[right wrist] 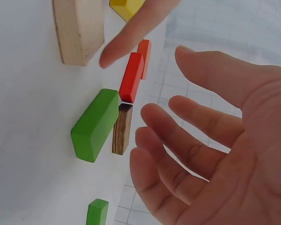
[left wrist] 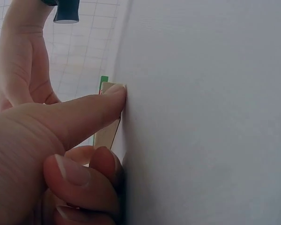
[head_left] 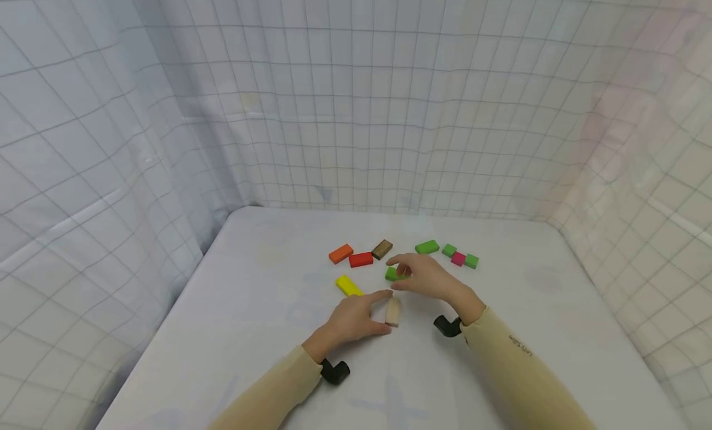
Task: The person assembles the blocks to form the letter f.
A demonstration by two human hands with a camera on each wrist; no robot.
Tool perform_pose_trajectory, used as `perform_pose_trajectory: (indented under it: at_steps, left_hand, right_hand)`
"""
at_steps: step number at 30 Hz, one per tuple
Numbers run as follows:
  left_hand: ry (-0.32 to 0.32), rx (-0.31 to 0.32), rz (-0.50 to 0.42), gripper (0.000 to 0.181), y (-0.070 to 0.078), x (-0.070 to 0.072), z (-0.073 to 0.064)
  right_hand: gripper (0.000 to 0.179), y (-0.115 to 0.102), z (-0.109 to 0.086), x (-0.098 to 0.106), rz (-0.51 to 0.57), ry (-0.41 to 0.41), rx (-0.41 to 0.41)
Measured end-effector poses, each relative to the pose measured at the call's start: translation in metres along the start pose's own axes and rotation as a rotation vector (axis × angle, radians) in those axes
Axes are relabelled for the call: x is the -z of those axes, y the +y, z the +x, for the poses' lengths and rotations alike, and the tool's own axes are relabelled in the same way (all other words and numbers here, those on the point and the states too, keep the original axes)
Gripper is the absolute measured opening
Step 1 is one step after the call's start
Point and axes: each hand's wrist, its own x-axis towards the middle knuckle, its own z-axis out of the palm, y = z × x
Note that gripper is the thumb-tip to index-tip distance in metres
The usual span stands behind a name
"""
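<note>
My left hand (head_left: 351,319) rests low over the table, thumb and index finger spread around the two ends of a pale wooden block (head_left: 393,312). In the left wrist view the thumb overlaps one end of that block (left wrist: 111,86). From the right wrist the index fingertip appears slightly apart from the block's other end (right wrist: 75,60). My right hand (head_left: 425,275) hovers with loosely bent fingers above a green block (head_left: 391,274), partly hiding it in the head view. Nothing shows between the right thumb and fingers, which are apart from the green block (right wrist: 94,126).
A yellow block (head_left: 348,285) lies beyond the left hand. Farther back are orange (head_left: 341,253), red (head_left: 361,259) and dark-grained brown (head_left: 382,249) blocks. Behind the right hand lie a long green block (head_left: 427,247) and small green and pink pieces (head_left: 458,259). Gridded white curtains surround the table.
</note>
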Motion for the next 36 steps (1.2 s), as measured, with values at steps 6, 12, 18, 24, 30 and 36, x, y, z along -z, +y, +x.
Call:
perform_pose_trajectory:
  at_steps: [6,12,18,24,30,36]
  left_hand:
    - [0.024,-0.013,0.048,0.066,0.004,0.002,0.000]
    - [0.042,0.015,0.033,0.064,0.002,-0.001,-0.003]
    - [0.063,0.000,0.022,0.062,0.003,-0.004,-0.005]
    - [0.063,0.002,0.007,0.064,0.007,-0.002,-0.010]
    - [0.081,0.004,0.000,0.070,0.005,-0.003,-0.017]
    - [0.060,0.024,-0.035,0.066,0.010,-0.003,-0.024]
  right_hand:
    - [0.047,-0.003,0.015,0.002,0.012,0.015,0.041]
    - [0.045,-0.007,0.038,-0.003,-0.009,0.015,0.121]
    - [0.044,-0.013,0.057,-0.004,-0.021,0.004,0.144]
    - [0.047,-0.015,0.071,-0.009,0.018,-0.047,0.145]
    - [0.049,-0.015,0.085,-0.019,0.012,-0.150,0.166]
    - [0.057,-0.014,0.091,-0.024,-0.053,-0.252,0.207]
